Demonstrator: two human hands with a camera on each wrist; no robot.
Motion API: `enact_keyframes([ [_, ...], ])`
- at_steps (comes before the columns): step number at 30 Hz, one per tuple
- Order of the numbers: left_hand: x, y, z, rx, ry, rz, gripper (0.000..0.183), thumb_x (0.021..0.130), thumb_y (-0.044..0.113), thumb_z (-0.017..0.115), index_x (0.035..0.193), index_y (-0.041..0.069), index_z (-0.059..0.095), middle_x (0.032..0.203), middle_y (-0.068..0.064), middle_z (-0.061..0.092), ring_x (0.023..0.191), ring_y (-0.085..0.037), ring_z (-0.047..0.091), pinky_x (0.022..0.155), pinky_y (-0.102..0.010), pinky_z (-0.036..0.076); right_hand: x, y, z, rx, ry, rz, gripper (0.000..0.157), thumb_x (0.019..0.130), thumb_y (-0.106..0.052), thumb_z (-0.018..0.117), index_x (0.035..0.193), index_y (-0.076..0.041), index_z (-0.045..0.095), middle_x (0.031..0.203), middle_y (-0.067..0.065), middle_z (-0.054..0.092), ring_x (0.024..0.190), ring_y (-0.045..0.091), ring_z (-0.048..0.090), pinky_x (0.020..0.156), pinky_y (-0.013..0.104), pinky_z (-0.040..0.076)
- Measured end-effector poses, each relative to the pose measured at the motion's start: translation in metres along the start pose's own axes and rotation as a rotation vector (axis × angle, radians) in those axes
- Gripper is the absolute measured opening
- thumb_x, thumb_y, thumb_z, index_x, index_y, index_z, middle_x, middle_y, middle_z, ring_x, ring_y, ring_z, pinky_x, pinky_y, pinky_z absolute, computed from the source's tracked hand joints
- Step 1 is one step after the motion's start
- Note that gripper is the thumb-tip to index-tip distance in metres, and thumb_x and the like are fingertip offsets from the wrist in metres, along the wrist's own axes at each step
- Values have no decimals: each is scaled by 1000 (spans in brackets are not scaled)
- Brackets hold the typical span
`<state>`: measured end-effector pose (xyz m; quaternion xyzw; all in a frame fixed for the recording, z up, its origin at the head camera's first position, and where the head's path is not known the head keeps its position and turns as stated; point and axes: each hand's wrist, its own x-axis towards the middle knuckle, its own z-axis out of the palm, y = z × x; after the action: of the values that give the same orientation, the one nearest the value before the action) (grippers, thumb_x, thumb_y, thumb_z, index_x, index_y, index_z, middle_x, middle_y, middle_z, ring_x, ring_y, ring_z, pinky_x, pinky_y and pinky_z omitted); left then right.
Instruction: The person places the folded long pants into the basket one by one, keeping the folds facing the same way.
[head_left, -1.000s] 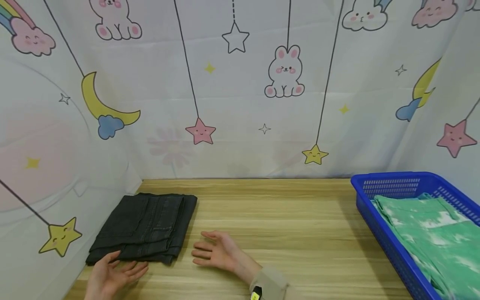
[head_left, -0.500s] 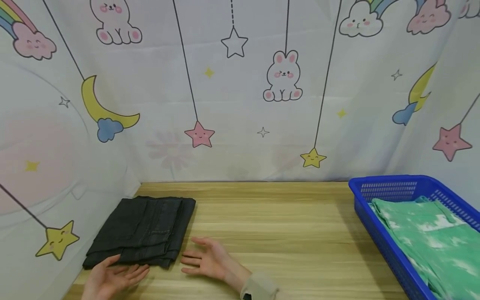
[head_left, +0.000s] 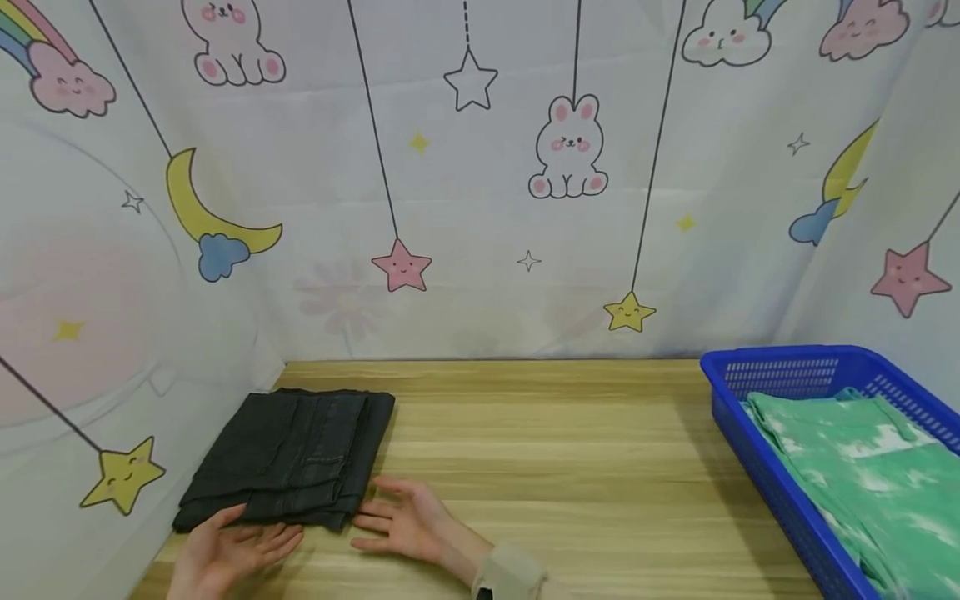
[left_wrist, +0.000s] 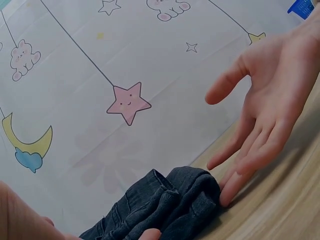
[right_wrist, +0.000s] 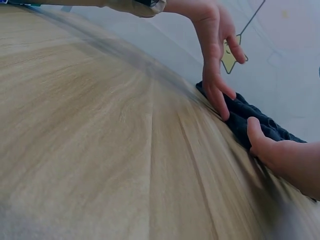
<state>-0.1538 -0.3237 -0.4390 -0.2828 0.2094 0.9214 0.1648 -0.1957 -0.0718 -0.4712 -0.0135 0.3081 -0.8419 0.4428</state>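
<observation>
Folded black jeans (head_left: 288, 450) lie flat on the wooden table, by the left wall. My left hand (head_left: 225, 554) is at their near edge, palm turned up and fingers extended. In the right wrist view the left hand's fingertips (right_wrist: 222, 112) meet the dark cloth. Beside the near right corner of the jeans is my right hand (head_left: 416, 525), with fingers spread and thumb apart. Its fingertips (left_wrist: 227, 197) appear to touch the folded edge in the left wrist view. Neither hand grips the cloth. The underside of the jeans is hidden.
A blue plastic basket (head_left: 750, 467) stands at the right of the table (head_left: 570, 467). Inside it lies folded green and white tie-dye cloth (head_left: 862, 467). White printed curtains (head_left: 480, 192) hang at the back and both sides.
My right hand has moved left, up to the right side of the jeans. The left hand has hardly moved, and the jeans lie where they were.
</observation>
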Motion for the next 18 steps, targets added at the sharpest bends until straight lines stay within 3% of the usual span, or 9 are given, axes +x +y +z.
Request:
enact_keyframes([
  [3,-1,-1,-1,-26,13,3,72,94,39,16,121,17,-47,143,-8,-34,136,-32,-17,110,-52,13,1,3,1,11,-4,13,69,92,-27,41,144,-5,2,144,33,0,134,44,7,106,55,22],
  [6,-1,-1,0,-75,26,6,74,94,40,18,120,19,-48,143,-1,-33,137,-27,-17,109,-53,14,1,3,1,16,-2,12,68,92,-27,41,144,-5,3,144,32,0,134,43,7,106,54,23],
  [11,-3,-1,-2,-148,40,43,73,93,43,21,118,36,-47,138,15,-38,135,-14,-21,108,-54,16,1,3,1,19,-10,4,66,92,-26,41,144,-6,6,145,31,0,135,43,8,107,54,23],
  [13,-3,0,-3,-158,45,68,71,93,42,22,117,42,-45,136,17,-40,134,-12,-22,107,-55,19,1,3,1,18,-12,0,65,91,-25,42,144,-6,8,145,31,0,135,43,8,107,53,22],
  [18,-4,1,-4,-157,55,91,69,94,40,21,116,45,-43,136,18,-40,134,-12,-21,104,-56,23,0,4,2,4,-10,-9,65,91,-25,42,144,-6,10,146,29,-2,135,43,8,109,49,21],
])
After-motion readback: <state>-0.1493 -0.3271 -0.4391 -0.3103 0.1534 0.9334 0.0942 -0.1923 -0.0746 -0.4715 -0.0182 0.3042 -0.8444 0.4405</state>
